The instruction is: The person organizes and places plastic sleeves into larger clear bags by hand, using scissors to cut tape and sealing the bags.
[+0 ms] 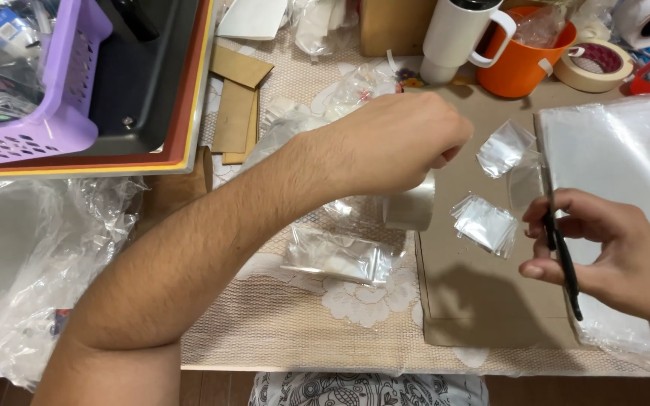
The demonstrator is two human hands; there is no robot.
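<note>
While the left hand (396, 143) curls into a loose fist over the table, its fingertips are tucked under and hidden, so I cannot tell for sure what they pinch. Just below it sits a roll of clear tape (411, 207), partly covered by the hand, and it is hard to see if they touch. The right hand (603, 252) is closed around black scissors (562, 252); the handles are hidden inside the fingers and only the thin dark blades show. Near the blades lie two small clear plastic bags (485, 223), one by the scissors and one higher up, on a brown cardboard sheet (483, 301). Another small packet (338, 257) lies under the left arm on the lace tablecloth (302, 323). A big clear plastic sheet (626, 150) runs off the right edge. At the top, a white mug (460, 37) and an orange cup (524, 56) are cut off, and a purple basket (62, 90) is cut off too.
</note>
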